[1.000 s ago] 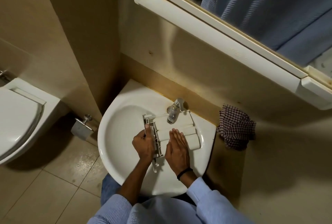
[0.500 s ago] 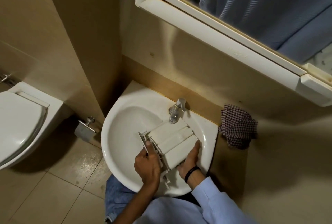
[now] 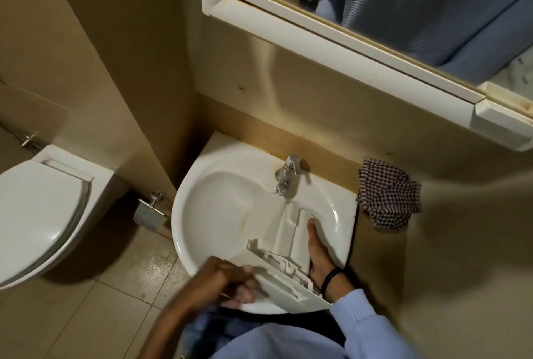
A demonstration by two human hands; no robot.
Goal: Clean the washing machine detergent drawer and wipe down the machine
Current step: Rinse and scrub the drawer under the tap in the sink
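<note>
The white plastic detergent drawer (image 3: 278,239) lies tilted inside the white wash basin (image 3: 219,208), its front panel toward me at the basin's near rim and its back end close under the chrome tap (image 3: 287,174). My left hand (image 3: 227,283) grips the front panel's left end and looks blurred. My right hand (image 3: 315,252) holds the drawer's right side, fingers along its wall, a black band on the wrist. No water stream is visible from the tap.
A checked cloth (image 3: 388,198) lies on the beige counter right of the basin. A toilet (image 3: 37,214) stands at left, with a paper holder (image 3: 150,210) on the wall between. A mirror cabinet (image 3: 360,38) overhangs the basin.
The drawer has swung from lying across under the tap to pointing lengthwise toward me and come nearer the front rim. Both hands followed, the right one shifting from its top to its right side.
</note>
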